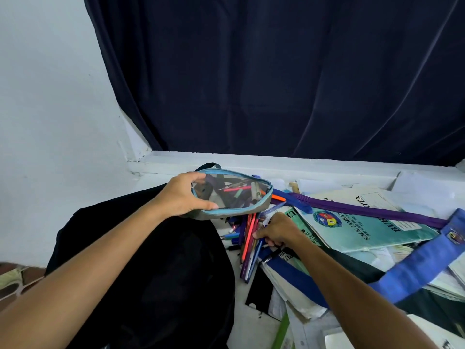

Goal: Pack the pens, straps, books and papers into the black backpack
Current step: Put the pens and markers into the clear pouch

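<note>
The black backpack [151,268] lies flat at the left of the white surface. My left hand [183,195] grips the left end of a clear pencil pouch [236,195] with a blue zip edge, held just above the backpack's far corner; several pens show inside it. My right hand [275,233] curls its fingers round loose pens [249,245] in a heap beside the backpack. A teal book [352,227] lies to the right, with a purple strap [364,210] across it and a blue strap [415,263] nearer me. Papers [302,308] are spread under them.
A dark curtain [276,84] hangs behind the white ledge [251,159]. A white wall [50,109] stands at the left. A black flat card [259,290] lies by the papers. Patterned floor [12,280] shows at the lower left.
</note>
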`<action>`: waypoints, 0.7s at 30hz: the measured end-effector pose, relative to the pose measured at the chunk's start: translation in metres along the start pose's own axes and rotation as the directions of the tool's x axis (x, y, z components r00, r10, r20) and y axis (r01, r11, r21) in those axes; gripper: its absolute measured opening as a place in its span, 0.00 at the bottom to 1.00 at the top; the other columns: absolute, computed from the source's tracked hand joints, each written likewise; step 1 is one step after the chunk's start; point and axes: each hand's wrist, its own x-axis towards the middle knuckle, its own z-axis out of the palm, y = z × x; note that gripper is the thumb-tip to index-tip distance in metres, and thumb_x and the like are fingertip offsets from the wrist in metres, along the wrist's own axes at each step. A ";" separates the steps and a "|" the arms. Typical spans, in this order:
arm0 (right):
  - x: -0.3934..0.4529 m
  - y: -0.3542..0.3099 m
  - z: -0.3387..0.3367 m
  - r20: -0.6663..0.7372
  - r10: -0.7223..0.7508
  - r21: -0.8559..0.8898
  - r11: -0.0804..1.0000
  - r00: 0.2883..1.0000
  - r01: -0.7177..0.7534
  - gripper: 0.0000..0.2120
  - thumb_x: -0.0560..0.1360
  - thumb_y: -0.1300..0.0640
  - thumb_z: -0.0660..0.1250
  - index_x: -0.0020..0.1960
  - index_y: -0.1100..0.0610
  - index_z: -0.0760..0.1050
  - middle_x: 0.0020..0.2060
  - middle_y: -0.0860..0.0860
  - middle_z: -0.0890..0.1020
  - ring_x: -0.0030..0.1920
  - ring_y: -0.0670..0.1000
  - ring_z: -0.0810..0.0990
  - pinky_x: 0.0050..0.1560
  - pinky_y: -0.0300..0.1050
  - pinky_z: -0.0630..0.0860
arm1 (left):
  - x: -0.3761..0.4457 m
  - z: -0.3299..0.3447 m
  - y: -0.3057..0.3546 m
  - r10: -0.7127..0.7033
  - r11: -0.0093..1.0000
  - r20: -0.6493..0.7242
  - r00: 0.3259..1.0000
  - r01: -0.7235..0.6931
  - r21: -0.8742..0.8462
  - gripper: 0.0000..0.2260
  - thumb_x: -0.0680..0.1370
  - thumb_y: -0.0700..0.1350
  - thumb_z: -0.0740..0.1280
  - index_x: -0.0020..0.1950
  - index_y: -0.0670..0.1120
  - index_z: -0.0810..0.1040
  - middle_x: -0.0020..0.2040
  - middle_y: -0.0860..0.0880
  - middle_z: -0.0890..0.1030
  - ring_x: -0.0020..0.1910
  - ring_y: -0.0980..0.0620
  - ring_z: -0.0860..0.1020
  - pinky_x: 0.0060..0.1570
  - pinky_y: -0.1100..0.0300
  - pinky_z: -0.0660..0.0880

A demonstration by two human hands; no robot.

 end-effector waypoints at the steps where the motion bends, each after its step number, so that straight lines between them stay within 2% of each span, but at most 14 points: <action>1: -0.001 0.000 -0.001 -0.004 0.001 -0.004 1.000 1.000 -0.001 0.18 0.71 0.56 0.75 0.27 0.59 0.73 0.16 0.47 0.74 0.16 0.43 0.69 0.27 0.37 0.69 | 0.000 0.000 -0.001 -0.004 1.000 0.004 1.000 0.004 -0.002 0.42 0.64 0.51 0.81 0.74 0.45 0.68 0.68 0.51 0.76 0.67 0.52 0.72 0.64 0.61 0.65; 4: -0.001 -0.001 -0.002 -0.018 0.009 0.015 1.000 1.000 -0.009 0.17 0.71 0.59 0.74 0.26 0.59 0.73 0.16 0.48 0.74 0.16 0.44 0.69 0.25 0.37 0.69 | 0.000 0.002 -0.002 -0.011 1.000 0.013 1.000 0.011 -0.016 0.42 0.63 0.51 0.81 0.74 0.46 0.68 0.66 0.52 0.77 0.63 0.52 0.76 0.66 0.56 0.70; 8: 0.001 0.000 -0.004 0.015 0.058 0.100 0.993 0.998 -0.059 0.14 0.72 0.62 0.73 0.30 0.61 0.73 0.20 0.52 0.74 0.16 0.45 0.69 0.19 0.32 0.65 | 0.000 0.004 0.001 0.006 1.000 0.017 1.000 -0.005 -0.018 0.41 0.64 0.50 0.81 0.73 0.46 0.69 0.66 0.51 0.76 0.62 0.53 0.76 0.64 0.57 0.71; 11: 0.002 0.002 -0.012 0.054 0.093 0.163 0.982 0.994 -0.101 0.15 0.72 0.60 0.74 0.30 0.60 0.73 0.18 0.50 0.73 0.16 0.45 0.65 0.20 0.33 0.61 | 0.000 0.006 0.004 0.020 1.000 0.024 0.999 -0.020 -0.023 0.39 0.65 0.49 0.81 0.72 0.46 0.70 0.65 0.51 0.76 0.60 0.54 0.76 0.62 0.60 0.70; 14: 0.001 0.009 -0.030 0.088 0.101 0.263 0.957 0.991 -0.121 0.14 0.72 0.57 0.75 0.30 0.59 0.76 0.21 0.50 0.74 0.18 0.44 0.64 0.22 0.36 0.60 | 0.002 0.006 0.004 0.030 0.999 0.030 0.999 -0.029 -0.017 0.38 0.65 0.49 0.81 0.72 0.46 0.70 0.65 0.51 0.76 0.61 0.55 0.74 0.62 0.61 0.69; 18: -0.005 0.026 -0.074 0.051 0.095 0.449 0.887 0.994 -0.108 0.10 0.71 0.57 0.74 0.36 0.62 0.78 0.23 0.51 0.74 0.18 0.44 0.64 0.20 0.35 0.61 | 0.003 0.003 0.001 0.023 1.000 0.039 0.999 -0.023 -0.003 0.38 0.64 0.49 0.81 0.72 0.47 0.71 0.63 0.53 0.77 0.61 0.55 0.74 0.62 0.60 0.69; 21: -0.010 0.039 -0.108 -0.064 0.109 0.612 0.789 0.992 -0.047 0.12 0.69 0.57 0.75 0.34 0.61 0.75 0.19 0.49 0.69 0.18 0.45 0.61 0.19 0.35 0.58 | 0.005 0.001 -0.001 0.005 1.000 0.063 0.998 -0.006 0.013 0.40 0.62 0.50 0.82 0.72 0.48 0.70 0.64 0.53 0.77 0.60 0.53 0.77 0.65 0.53 0.72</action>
